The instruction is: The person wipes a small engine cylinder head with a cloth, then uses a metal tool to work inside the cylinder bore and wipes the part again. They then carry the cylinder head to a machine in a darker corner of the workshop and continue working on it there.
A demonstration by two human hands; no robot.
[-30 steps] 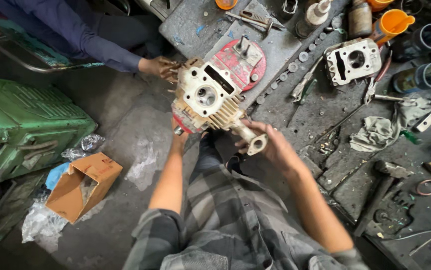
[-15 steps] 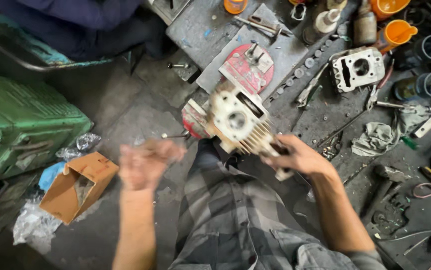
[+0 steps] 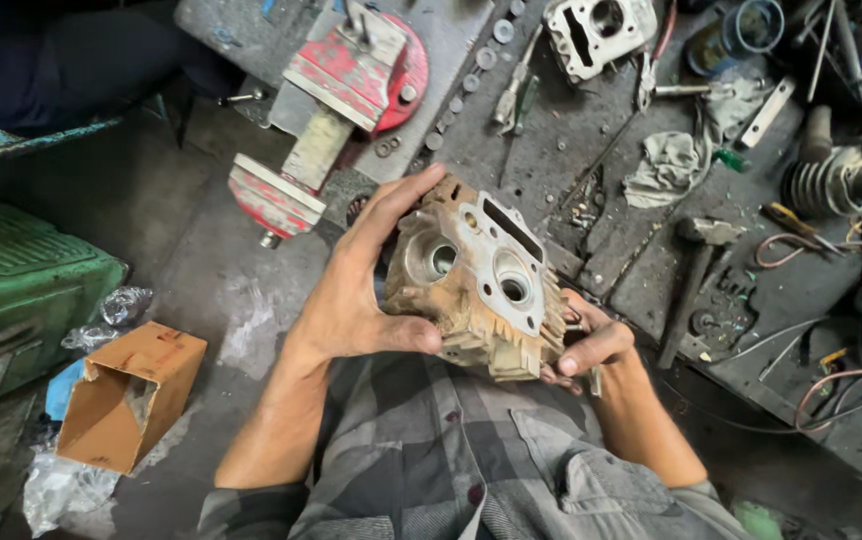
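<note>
At the far left edge of the frame a dented green metal case (image 3: 21,290) sits on the grimy floor. Just below and right of it an open brown cardboard box (image 3: 126,395) lies tipped on its side among crumpled clear plastic wrap (image 3: 61,490).

Moving toward the middle, a red-painted bench vise (image 3: 336,110) juts out from the upper centre, its worn jaws hanging over the edge of the grey, oil-stained metal workbench (image 3: 561,150).

In the centre of the frame the person's left hand (image 3: 356,290) is clasped on a dirty, tan-coloured finned aluminium engine cylinder head (image 3: 476,280). The thumb is pressed against the near edge and the fingers are stretched up along the far side, seemingly to steady it. The casting is held above the lap, over a grey checked shirt (image 3: 451,450), and tilted so that its flat gasket face and two round ports look up toward the camera. That angle suits someone peering into the openings.

The right hand (image 3: 591,345) cups the finned underside from the lower right, fingers curled closed around the part and bearing its weight. A thin metal piece shows by its fingers, too hidden to identify.

Further right, on the bench, are a second, pale grey cylinder head (image 3: 596,35) at the top, a crumpled grey rag (image 3: 666,170), a dark hammer (image 3: 696,275) lying handle-down, and at the far right a black finned cylinder barrel (image 3: 841,185) amid loose wires and small tools, all within arm's reach.
</note>
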